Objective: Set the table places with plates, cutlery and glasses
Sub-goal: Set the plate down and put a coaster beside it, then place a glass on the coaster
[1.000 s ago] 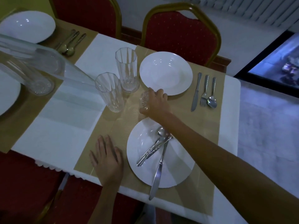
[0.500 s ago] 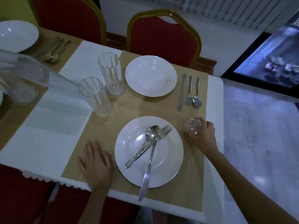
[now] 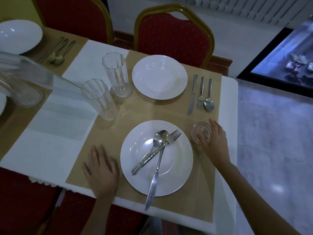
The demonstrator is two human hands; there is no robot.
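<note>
While right hand (image 3: pixel 217 141) fingers curl round the cut-glass tumbler (image 3: pixel 201 132) just right of the near plate (image 3: pixel 135 167), left hand (image 3: pixel 101 168) rests flat, holding nothing; glass looks fragile, slippery, so grip the sidewall.

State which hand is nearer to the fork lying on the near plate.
Right. The right hand grips a small glass just right of the plate, close to the fork tines. The left hand lies flat on the mat, left of the plate.

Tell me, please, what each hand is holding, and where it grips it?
The right hand grips the glass around its side; the left hand lies flat on the placemat, holding nothing.
</note>
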